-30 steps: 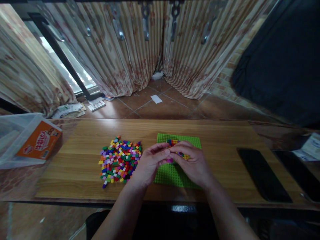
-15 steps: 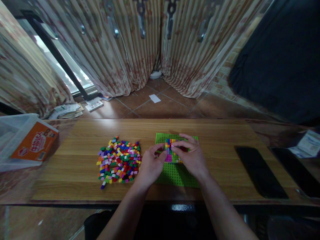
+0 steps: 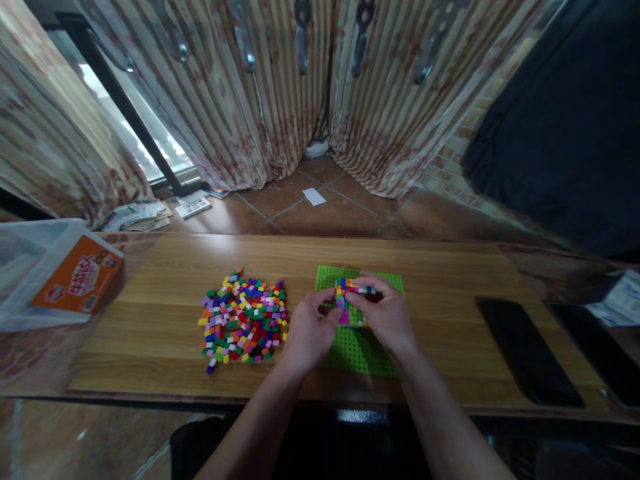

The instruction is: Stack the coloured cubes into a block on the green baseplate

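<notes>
Green board (image 3: 360, 357) on the bench (image 3: 440, 320) lies under the coloured bricks (image 3: 345, 315): steady them with your left hand (image 3: 311, 328), press squarely with your right hand (image 3: 390, 317); whether either grips one, I can't tell.

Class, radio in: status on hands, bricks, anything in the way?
Left hand at left edge of brick build, right hand over right side. Build on green baseplate, partly hidden by hands. Loose bricks heaped left of it.

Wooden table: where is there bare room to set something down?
Bare tabletop shows between the green board and the nearest black slab, and between the brick pile and the plastic box. Crowded: the board, with left hand, right hand and colored bricks.
</notes>
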The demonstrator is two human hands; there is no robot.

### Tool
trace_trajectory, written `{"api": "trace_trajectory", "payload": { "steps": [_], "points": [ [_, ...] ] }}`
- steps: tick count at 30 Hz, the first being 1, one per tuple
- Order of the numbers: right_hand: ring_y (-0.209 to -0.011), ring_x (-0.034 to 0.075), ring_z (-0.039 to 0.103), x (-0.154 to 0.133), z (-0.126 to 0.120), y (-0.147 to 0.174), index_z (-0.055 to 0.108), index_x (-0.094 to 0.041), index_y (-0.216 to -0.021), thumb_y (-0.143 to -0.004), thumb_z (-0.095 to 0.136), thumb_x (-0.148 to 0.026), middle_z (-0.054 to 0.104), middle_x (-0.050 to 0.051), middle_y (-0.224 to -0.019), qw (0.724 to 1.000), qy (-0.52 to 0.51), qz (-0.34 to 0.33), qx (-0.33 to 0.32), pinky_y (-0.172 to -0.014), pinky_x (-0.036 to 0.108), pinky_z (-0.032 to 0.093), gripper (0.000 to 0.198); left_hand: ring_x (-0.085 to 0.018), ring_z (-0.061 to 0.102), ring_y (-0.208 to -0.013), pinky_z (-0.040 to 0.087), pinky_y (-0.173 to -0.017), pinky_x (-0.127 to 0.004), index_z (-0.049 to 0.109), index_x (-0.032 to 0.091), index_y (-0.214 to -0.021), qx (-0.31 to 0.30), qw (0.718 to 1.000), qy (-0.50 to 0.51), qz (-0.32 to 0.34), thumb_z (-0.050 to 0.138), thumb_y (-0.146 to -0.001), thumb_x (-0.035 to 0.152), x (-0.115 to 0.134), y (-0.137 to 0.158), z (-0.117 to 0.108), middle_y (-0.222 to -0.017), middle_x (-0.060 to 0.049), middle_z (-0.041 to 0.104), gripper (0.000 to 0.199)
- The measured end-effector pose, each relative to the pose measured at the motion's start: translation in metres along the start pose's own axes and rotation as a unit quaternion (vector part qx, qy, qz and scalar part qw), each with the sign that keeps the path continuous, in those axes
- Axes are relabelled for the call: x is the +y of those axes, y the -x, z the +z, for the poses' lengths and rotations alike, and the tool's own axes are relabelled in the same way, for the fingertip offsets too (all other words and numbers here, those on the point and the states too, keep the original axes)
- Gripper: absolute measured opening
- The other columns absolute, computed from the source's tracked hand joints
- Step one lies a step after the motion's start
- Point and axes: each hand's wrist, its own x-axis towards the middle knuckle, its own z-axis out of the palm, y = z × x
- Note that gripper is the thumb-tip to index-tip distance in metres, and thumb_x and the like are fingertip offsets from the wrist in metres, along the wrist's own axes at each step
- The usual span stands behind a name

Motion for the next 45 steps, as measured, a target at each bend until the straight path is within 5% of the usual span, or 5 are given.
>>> {"api": "trace_trajectory", "payload": {
  "steps": [8,20,30,39,45],
  "points": [
    [-0.069,0.019,0.059,-0.014,0.0,0.0,0.067,-0.023,-0.089,-0.06,0.08,-0.04,0.068,0.0,-0.076,0.997,0.005,0.08,-0.018,-0.069,0.033,0.047,0.036,-0.019,0.066,-0.082,0.053,-0.08,-0.032,0.074,0.018,-0.112,0.005,0.999,-0.033,0.004,0.062,-0.08,0.016,0.006,0.003,0.0,-0.101,-0.007,0.074,0.034],
    [-0.087,0.023,0.067,-0.009,-0.008,0.001,0.07,-0.021,-0.106,-0.061,0.083,-0.043,0.074,0.006,-0.099,0.998,0.01,0.056,-0.029,-0.084,0.04,0.051,0.052,-0.02,0.068,-0.089,0.053,-0.081,-0.031,0.072,0.014,-0.116,0.003,1.0,-0.021,-0.014,0.062,-0.082,0.019,0.001,0.003,0.002,-0.107,-0.011,0.074,0.036],
    [-0.08,0.019,0.067,-0.017,-0.014,-0.004,0.072,-0.019,-0.087,-0.074,0.075,-0.038,0.073,0.004,-0.086,0.986,-0.083,-0.008,0.144,-0.076,0.036,0.054,0.023,-0.015,0.064,-0.072,0.05,-0.069,-0.026,0.073,0.013,-0.106,0.016,0.998,0.06,0.002,0.058,-0.082,0.02,0.004,-0.001,-0.024,-0.09,-0.006,0.074,0.03],
    [-0.082,0.015,0.067,-0.044,0.021,0.049,0.07,-0.022,-0.091,-0.091,0.061,-0.018,0.071,0.002,-0.09,0.962,0.048,-0.261,-0.07,-0.073,0.027,0.052,0.01,-0.015,0.064,-0.075,0.05,-0.073,-0.026,0.074,0.013,-0.102,0.205,0.967,0.148,-0.02,0.07,-0.072,0.026,0.0,-0.011,-0.074,-0.085,-0.004,0.073,0.033],
    [-0.08,0.017,0.064,-0.034,0.046,0.068,0.067,-0.02,-0.091,-0.095,0.055,-0.016,0.068,0.003,-0.084,0.923,0.134,-0.259,-0.25,-0.073,0.03,0.05,0.014,-0.015,0.064,-0.079,0.05,-0.079,-0.027,0.074,0.013,-0.097,0.232,0.959,0.164,-0.016,0.071,-0.071,0.023,0.0,-0.009,-0.082,-0.086,-0.004,0.073,0.028]
  ]
}}
